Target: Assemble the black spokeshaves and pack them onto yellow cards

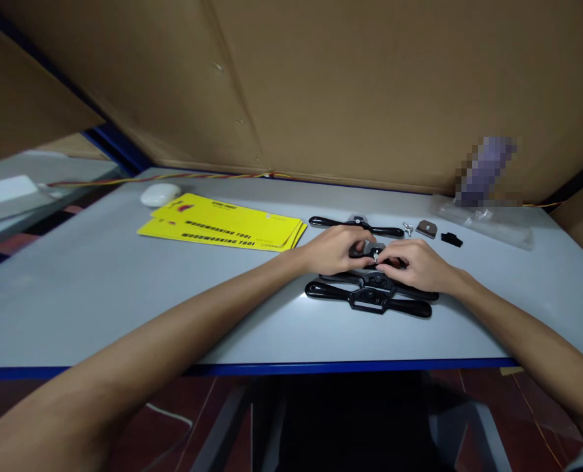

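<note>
Two hands work close together: the left hand (338, 250) grips a black-handled tool (357, 252), apparently to steady it, while the right hand (416, 264) pinches a small silver fitting (376, 257) at its middle, fingertips narrow. Two similar tools (321, 290) lie just nearer the body and another (384, 231) just beyond, with loose screws (408, 228) and a blade plate (426, 229) past the right hand, probably for easy reach. Bare surface (84, 301) spreads left, yellow cards (222, 223) bound the far-left side, and the blue front edge (296, 368) runs well apart, bodyward.
</note>
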Demonstrator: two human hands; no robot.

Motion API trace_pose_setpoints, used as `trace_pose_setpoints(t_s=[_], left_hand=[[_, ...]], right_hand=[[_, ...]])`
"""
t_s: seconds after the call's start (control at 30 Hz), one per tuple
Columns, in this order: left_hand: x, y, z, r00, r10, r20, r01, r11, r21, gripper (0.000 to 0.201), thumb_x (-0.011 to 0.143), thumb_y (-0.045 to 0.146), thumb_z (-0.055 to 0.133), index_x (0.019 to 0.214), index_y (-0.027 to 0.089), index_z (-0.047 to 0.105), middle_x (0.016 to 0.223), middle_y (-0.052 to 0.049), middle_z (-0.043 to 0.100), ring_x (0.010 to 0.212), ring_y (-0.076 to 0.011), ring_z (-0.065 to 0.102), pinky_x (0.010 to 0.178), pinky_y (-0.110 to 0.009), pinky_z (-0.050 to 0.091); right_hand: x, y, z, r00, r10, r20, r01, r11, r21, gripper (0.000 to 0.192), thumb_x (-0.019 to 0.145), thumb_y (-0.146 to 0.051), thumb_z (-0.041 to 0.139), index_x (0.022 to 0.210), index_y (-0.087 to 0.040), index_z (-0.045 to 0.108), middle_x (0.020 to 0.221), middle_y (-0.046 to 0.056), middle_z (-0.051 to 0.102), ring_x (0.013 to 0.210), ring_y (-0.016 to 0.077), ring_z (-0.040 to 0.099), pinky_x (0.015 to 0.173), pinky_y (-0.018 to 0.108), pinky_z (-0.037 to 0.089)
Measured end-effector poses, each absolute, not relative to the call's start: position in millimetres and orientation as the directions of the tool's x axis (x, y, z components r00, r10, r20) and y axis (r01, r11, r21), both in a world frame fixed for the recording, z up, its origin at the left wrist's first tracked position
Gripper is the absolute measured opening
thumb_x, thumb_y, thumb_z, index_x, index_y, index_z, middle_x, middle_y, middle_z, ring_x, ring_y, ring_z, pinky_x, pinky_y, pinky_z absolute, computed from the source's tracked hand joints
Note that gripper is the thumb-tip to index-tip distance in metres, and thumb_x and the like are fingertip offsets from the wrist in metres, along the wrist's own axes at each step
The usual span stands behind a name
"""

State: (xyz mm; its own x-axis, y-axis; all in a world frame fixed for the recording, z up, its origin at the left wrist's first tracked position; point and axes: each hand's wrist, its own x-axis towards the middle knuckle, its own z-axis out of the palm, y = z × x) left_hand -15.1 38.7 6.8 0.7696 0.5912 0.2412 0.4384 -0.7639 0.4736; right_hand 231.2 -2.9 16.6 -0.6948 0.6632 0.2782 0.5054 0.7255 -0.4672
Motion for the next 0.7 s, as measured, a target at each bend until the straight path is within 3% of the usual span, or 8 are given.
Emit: trace_pose_setpoints(t_s=[0.17, 0.33, 0.7], left_hand=[[-15.3, 38.0, 7.3, 0.764, 0.597, 0.245, 0.439, -0.759, 0.481, 0.035, 0.094, 0.047, 0.059, 0.105, 0.017, 0.07, 0.08, -0.001, 0.062, 0.071, -0.0164, 0.055, 0.069, -0.03, 0.039], [-15.3, 38.1, 7.6, 0.767, 0.59, 0.253, 0.433, -0.767, 0.473, 0.03, 0.092, 0.046, 0.06, 0.097, 0.017, 0.069, 0.079, -0.001, 0.062, 0.072, -0.0175, 0.055, 0.069, -0.031, 0.038], [-14.2, 37.1, 9.0, 0.765, 0.596, 0.243, 0.445, -0.763, 0.47, 0.031, 0.092, 0.047, 0.059, 0.094, 0.017, 0.066, 0.078, -0.001, 0.059, 0.071, -0.0176, 0.052, 0.069, -0.03, 0.036]], right_hand=[[233.1, -4.7, 20.2, -0.724, 0.621, 0.3, 0.456, 0.757, -0.467, 0.027, 0.1, -0.028, 0.056, 0.112, -0.022, 0.08, 0.081, 0.001, 0.069, 0.069, 0.0141, 0.057, 0.072, 0.031, 0.043], [232.1, -5.7, 21.0, -0.692, 0.652, 0.309, 0.476, 0.734, -0.484, 0.036, 0.099, -0.027, 0.054, 0.125, -0.019, 0.076, 0.081, 0.001, 0.071, 0.064, 0.0134, 0.054, 0.067, 0.03, 0.042], [232.6, -3.8, 18.1, -0.686, 0.65, 0.327, 0.472, 0.739, -0.48, 0.034, 0.099, -0.027, 0.058, 0.127, -0.02, 0.075, 0.074, -0.002, 0.062, 0.064, 0.0135, 0.05, 0.069, 0.03, 0.041]])
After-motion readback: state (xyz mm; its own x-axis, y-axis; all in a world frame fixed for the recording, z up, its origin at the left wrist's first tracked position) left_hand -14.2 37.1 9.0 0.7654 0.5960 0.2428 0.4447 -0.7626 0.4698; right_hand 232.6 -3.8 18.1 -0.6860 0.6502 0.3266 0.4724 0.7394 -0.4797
